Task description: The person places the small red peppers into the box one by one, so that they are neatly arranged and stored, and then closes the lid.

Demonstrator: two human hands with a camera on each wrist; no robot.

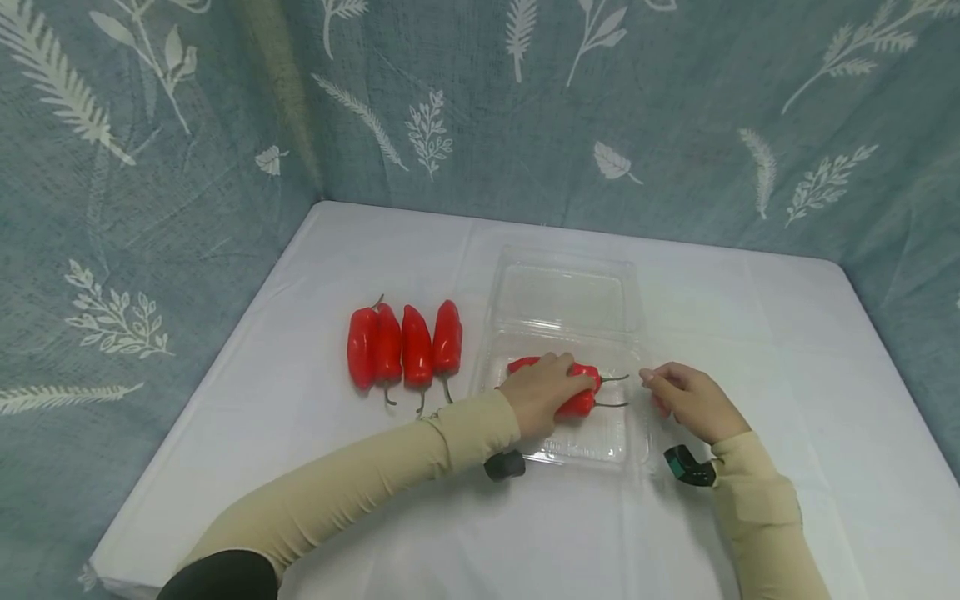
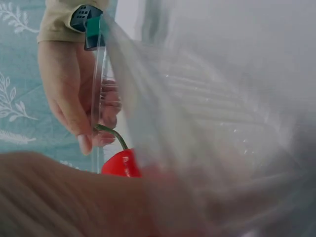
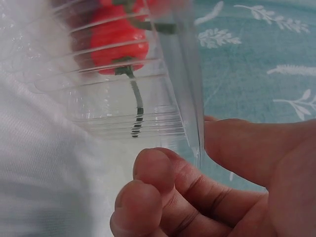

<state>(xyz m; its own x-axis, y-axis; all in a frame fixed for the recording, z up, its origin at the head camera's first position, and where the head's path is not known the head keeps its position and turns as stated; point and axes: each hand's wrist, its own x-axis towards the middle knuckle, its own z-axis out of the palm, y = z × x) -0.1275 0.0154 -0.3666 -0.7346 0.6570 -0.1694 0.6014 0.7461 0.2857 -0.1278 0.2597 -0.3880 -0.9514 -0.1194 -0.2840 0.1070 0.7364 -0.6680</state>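
A clear plastic clamshell container (image 1: 592, 446) lies open on the table, its lid (image 1: 562, 287) folded back toward the far side. Inside its base are two red peppers with green stems pointing right. My left hand (image 1: 542, 393) reaches over from the left and grips the nearer red pepper (image 1: 577, 406), its fingers covering much of both. The farther pepper (image 1: 587, 372) lies right beside it. At the container's right edge, my right hand (image 1: 693, 402) holds the rim (image 3: 195, 133) between thumb and fingers. One pepper's stem (image 2: 112, 134) shows near that rim in the left wrist view.
To the left of the container, several red peppers (image 1: 417, 346) lie side by side in a row on the white tablecloth (image 1: 420, 250). A leaf-patterned blue-green curtain (image 1: 480, 125) hangs behind the table and along its sides.
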